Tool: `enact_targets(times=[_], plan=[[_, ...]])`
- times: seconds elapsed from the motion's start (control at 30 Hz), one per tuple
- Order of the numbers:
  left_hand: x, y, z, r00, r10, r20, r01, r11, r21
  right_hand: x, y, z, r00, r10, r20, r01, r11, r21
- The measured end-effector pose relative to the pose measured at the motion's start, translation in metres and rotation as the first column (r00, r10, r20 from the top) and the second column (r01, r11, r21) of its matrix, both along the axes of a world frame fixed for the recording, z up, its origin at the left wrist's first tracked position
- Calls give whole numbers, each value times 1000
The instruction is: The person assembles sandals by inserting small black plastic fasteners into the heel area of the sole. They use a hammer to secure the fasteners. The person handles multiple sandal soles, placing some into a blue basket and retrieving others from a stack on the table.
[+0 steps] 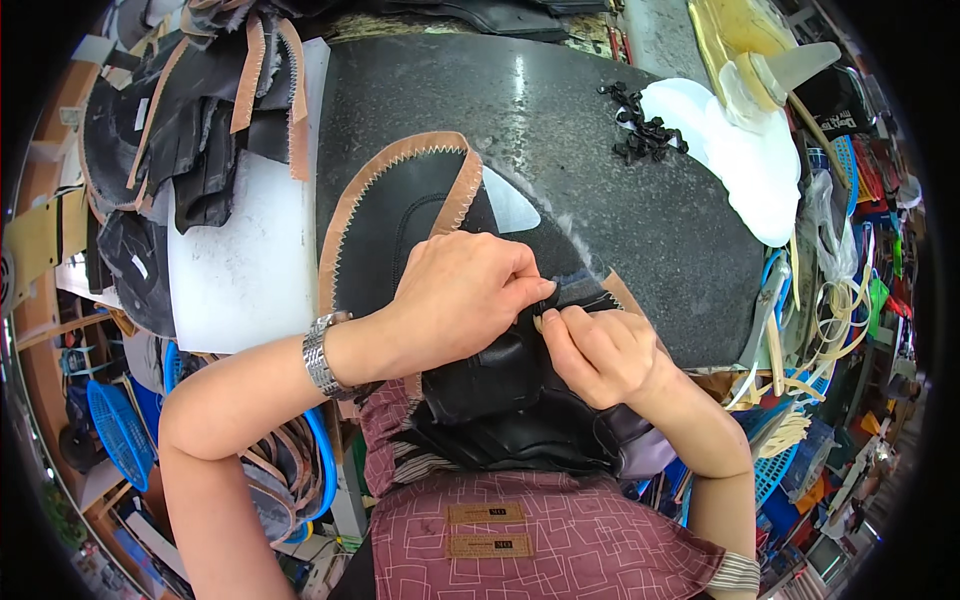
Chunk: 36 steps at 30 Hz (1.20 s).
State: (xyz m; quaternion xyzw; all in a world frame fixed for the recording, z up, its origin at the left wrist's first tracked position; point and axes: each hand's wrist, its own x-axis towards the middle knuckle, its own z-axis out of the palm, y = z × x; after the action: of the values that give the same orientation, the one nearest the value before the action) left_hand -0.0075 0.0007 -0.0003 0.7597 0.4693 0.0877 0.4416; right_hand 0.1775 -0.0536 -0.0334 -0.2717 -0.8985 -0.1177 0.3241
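The black leather shoe upper [420, 215], edged with a tan zigzag trim, is laid flat on the dark stone slab [620, 180], so that its near edge is supported. That edge is pinched shut by the left hand [460, 300] and the right hand [600, 350], fingertips meeting, apparently to press a fold. Further cut pieces [190, 120] are stacked at the left.

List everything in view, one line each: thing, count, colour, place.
Dark speckled stone slab: one, black-grey, centre.
Black leather piece with tan zigzag-stitched edge: one, on the slab, partly under the hands.
Small dark folded strip: one, pinched by both hands.
Stacked black leather pieces: several, upper left.
White board: one, left of the slab.
Small black fittings: a cluster, upper right.
Silver wristwatch: one, left wrist.
Left hand: pinching the strip.
Right hand: pinching the strip.
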Motion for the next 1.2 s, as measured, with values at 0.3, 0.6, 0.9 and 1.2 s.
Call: enact_targets(times=[0.3,0.6,0.9,1.2], plan=[[2,-1,2,1000,2,-17,-2,1000,5,0,1,-1,1000,15,-11,-15,1000,-15],[1,-3,2,994,90,61,-86,994,-67,1,2,-5,1000,-12,-18,12,1000,17],[2,-6,-1,994,98,57,-97,995,-5,-1,1,-3,999,14,-35,-14,1000,-3],[2,-10,-6,996,77,40,-81,992,98,-3,-1,-6,996,82,-41,-81,996,21]])
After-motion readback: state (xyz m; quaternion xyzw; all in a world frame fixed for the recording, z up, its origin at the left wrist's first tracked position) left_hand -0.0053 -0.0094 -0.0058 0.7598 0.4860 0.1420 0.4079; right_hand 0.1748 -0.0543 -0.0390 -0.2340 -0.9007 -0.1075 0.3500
